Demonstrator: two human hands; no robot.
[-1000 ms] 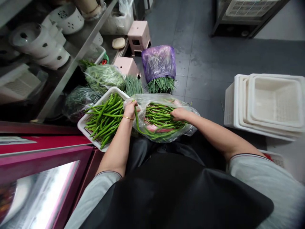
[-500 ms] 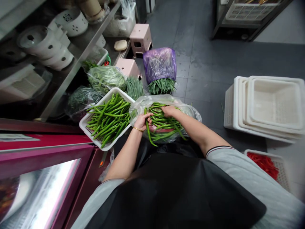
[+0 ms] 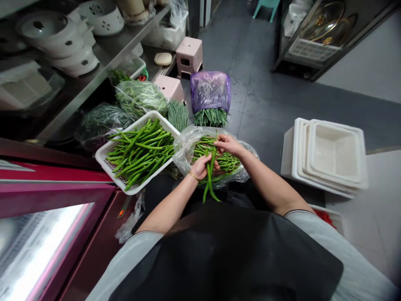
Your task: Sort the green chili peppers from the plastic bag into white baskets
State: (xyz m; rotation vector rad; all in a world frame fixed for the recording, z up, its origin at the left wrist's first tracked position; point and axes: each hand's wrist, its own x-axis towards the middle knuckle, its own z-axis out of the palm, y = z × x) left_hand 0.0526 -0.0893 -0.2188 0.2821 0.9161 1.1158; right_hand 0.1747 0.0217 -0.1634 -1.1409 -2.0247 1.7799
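Note:
My left hand (image 3: 201, 167) is closed around long green chili peppers (image 3: 210, 177), whose curved tips hang below it towards my apron. At the upper end of one of these peppers, my right hand (image 3: 227, 144) pinches the stem. Both hands are above an opened clear plastic bag (image 3: 184, 144) filled with more green peppers (image 3: 230, 163). To the left, a white perforated basket (image 3: 105, 165) holds a heap of green peppers (image 3: 140, 148), and its right corner touches the bag.
Beyond the bag lies a purple-wrapped bundle of green stalks (image 3: 210, 98). Pink stools (image 3: 189, 54) and bagged greens (image 3: 140, 98) stand by the shelf (image 3: 109, 62). Stacked white baskets (image 3: 332, 152) are at right. A glass-fronted red cabinet (image 3: 56, 242) borders my left.
My right hand has come up out of the peppers in the bag to the stem end beside my left hand. My left hand has moved right, and a second pepper now hangs there.

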